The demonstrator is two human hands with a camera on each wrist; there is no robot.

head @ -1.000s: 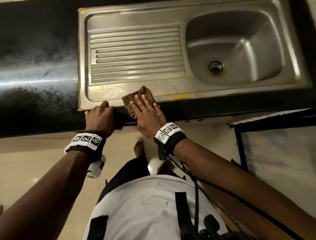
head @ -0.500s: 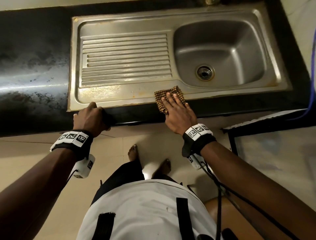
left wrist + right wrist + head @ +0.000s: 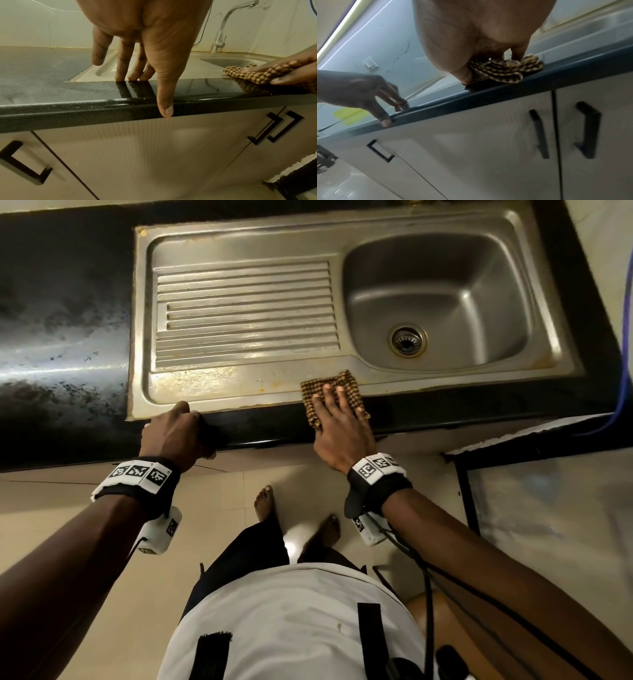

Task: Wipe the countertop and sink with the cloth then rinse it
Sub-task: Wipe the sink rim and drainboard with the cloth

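Note:
A brown checked cloth (image 3: 346, 380) lies across the steel sink's front rim (image 3: 239, 402) and the black countertop (image 3: 61, 320) strip before it, just left of and below the basin (image 3: 438, 302). My right hand (image 3: 337, 412) presses flat on it with straight fingers; the right wrist view shows the cloth (image 3: 505, 70) bunched under the palm (image 3: 479, 40). My left hand (image 3: 174, 429) rests on the counter at the sink's front left corner. Its fingertips (image 3: 133, 77) touch the top and the thumb lies over the front edge. It holds nothing.
The ribbed drainboard (image 3: 246, 313) fills the sink's left half, and the basin has a round drain (image 3: 407, 340). A steel tap (image 3: 221, 31) stands behind the basin. Cabinet doors with black handles (image 3: 274, 128) sit under the counter. A dark frame (image 3: 513, 453) stands low at right.
My right hand has slid the cloth to the right along the sink's front rim, from beside the left hand to below the basin's near left corner. The left hand has stayed put.

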